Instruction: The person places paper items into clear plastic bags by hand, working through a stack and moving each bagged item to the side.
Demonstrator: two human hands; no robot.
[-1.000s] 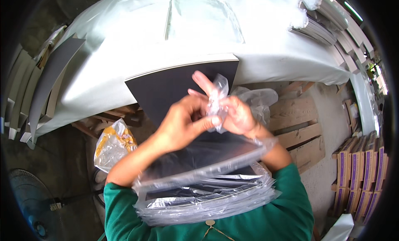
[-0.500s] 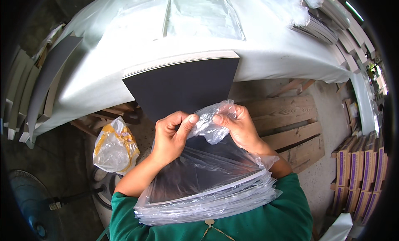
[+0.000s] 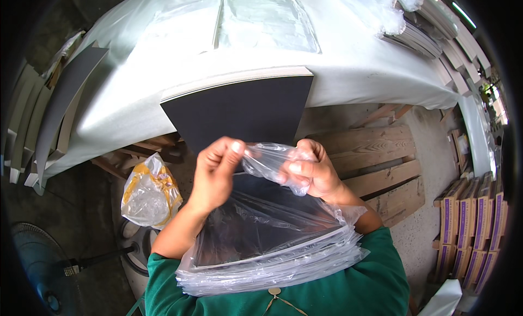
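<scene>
Between my hands stretches a crumpled clear plastic bag (image 3: 268,156). My left hand (image 3: 216,172) pinches one end of it between thumb and fingers. At the other end, my right hand (image 3: 317,172) is closed around the bunched plastic. Below them, a thick pile of clear plastic bags (image 3: 272,272) lies against my green shirt. A dark surface shows through its top layer, and I cannot make out exactly what that is. Just beyond my hands, a stack of black-faced boards (image 3: 239,109) with pale edges leans upright against the table's near edge.
A white-covered table (image 3: 359,76) spans the far side, with a flat clear plastic sheet (image 3: 267,25) on it. Boards stand at its left (image 3: 68,98). A wooden pallet (image 3: 381,152), stacked cartons (image 3: 468,218), a taped plastic bag (image 3: 151,193) and a fan (image 3: 41,267) surround me.
My left hand has moved left and slightly up, away from my right hand. The plastic between them is now drawn out wider. The boards and surroundings have stayed put.
</scene>
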